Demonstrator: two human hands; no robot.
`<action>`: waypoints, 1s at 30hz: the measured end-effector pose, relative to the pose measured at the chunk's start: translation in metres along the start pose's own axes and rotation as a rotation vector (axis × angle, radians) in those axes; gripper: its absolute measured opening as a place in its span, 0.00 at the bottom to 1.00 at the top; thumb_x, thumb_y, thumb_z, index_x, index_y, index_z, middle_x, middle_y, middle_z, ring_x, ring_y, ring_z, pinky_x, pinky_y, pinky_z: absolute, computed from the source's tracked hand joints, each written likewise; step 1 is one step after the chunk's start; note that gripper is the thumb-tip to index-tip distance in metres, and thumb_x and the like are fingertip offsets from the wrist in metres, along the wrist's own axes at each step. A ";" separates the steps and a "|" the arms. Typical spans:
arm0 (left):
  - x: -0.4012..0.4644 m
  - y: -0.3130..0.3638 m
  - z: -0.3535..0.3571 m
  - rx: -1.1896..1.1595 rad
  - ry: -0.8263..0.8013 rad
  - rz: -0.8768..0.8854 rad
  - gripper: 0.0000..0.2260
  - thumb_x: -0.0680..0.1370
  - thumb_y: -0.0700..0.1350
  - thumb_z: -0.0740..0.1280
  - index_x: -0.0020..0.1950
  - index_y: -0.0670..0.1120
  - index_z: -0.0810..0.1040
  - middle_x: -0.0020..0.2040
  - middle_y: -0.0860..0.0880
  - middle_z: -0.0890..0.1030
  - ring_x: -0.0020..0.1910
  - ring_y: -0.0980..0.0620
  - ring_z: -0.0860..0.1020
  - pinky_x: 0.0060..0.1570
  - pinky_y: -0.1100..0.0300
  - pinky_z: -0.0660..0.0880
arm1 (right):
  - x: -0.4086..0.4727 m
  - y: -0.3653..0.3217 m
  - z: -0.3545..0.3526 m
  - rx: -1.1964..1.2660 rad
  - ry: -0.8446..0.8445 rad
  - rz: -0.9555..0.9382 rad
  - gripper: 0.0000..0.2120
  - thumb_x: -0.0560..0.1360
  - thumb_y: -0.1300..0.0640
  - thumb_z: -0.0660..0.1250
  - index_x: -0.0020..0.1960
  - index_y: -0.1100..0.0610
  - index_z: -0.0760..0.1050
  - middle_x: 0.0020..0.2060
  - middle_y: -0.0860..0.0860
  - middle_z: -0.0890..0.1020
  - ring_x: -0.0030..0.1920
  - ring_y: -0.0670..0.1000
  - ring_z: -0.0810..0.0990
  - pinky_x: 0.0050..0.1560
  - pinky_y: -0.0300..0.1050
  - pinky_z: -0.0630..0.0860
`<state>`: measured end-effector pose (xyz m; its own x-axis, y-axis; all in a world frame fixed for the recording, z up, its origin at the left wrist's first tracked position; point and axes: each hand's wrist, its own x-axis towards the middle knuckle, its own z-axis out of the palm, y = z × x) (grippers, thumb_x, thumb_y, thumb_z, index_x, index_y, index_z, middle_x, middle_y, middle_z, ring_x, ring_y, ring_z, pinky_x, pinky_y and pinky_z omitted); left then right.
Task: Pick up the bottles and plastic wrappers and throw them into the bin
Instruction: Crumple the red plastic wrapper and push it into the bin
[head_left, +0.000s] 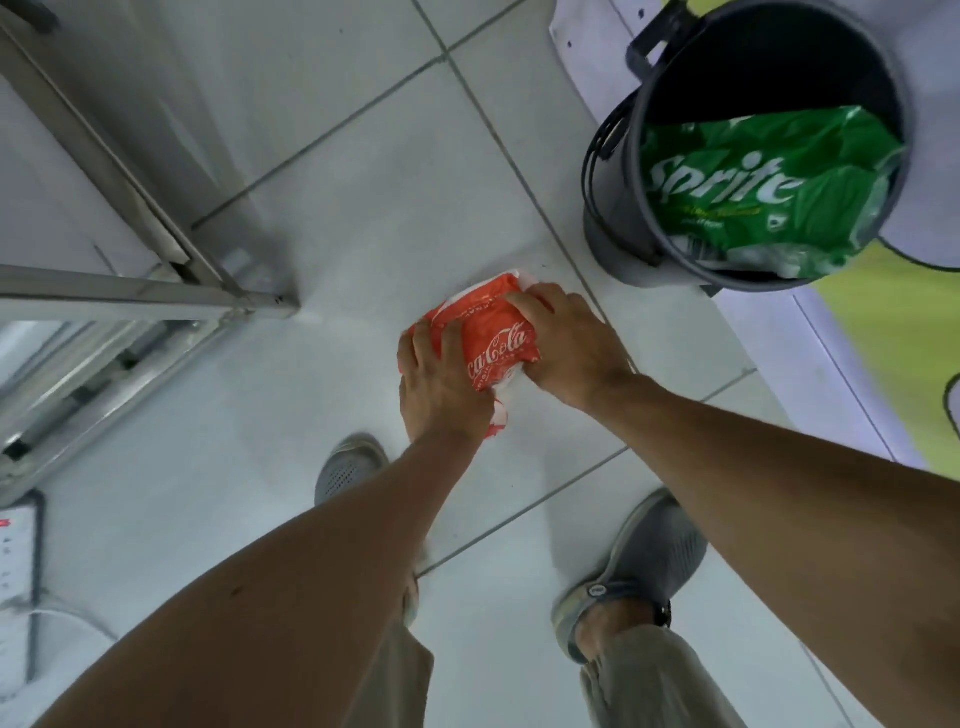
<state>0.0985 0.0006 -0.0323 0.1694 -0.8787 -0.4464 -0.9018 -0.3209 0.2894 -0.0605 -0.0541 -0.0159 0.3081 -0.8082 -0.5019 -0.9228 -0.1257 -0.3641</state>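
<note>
A crumpled red Coca-Cola plastic wrapper (496, 343) lies low over the white tiled floor in the middle of the view. My left hand (441, 382) grips its near left side. My right hand (566, 345) presses and grips its right side. A dark grey bin (623, 223) stands at the upper right, about an arm's width beyond my right hand. A green Sprite plastic wrapper (763, 192) fills the bin's mouth and hangs over its near rim. No bottles show in the view.
A metal frame leg (156, 296) stands on the floor at the left. A white power strip (15, 582) with a cable lies at the lower left. My two grey shoes (639, 566) stand below the wrapper. A yellow-green floor strip (893, 343) runs at the right.
</note>
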 end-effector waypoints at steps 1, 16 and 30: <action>-0.007 0.005 -0.019 0.010 0.008 0.027 0.42 0.72 0.57 0.78 0.80 0.49 0.64 0.77 0.44 0.69 0.78 0.41 0.66 0.67 0.42 0.78 | -0.013 -0.005 -0.015 0.035 0.013 0.008 0.43 0.73 0.47 0.78 0.81 0.50 0.59 0.76 0.54 0.69 0.70 0.60 0.73 0.64 0.59 0.79; 0.015 0.233 -0.183 -0.171 -0.098 0.670 0.34 0.70 0.42 0.73 0.76 0.49 0.70 0.78 0.45 0.67 0.79 0.39 0.63 0.74 0.38 0.68 | -0.146 0.053 -0.233 0.449 0.735 0.259 0.37 0.69 0.49 0.79 0.75 0.45 0.70 0.73 0.50 0.74 0.70 0.54 0.73 0.67 0.47 0.74; 0.042 0.194 -0.122 0.063 -0.091 0.564 0.34 0.81 0.48 0.66 0.84 0.49 0.56 0.86 0.40 0.53 0.85 0.38 0.49 0.82 0.36 0.53 | -0.045 0.080 -0.183 -0.036 0.465 0.471 0.31 0.73 0.55 0.76 0.74 0.54 0.72 0.74 0.61 0.68 0.72 0.66 0.66 0.69 0.63 0.75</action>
<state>-0.0207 -0.1414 0.1079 -0.3777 -0.8726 -0.3096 -0.8650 0.2132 0.4543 -0.1909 -0.1330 0.1212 -0.2551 -0.9444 -0.2075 -0.9440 0.2897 -0.1581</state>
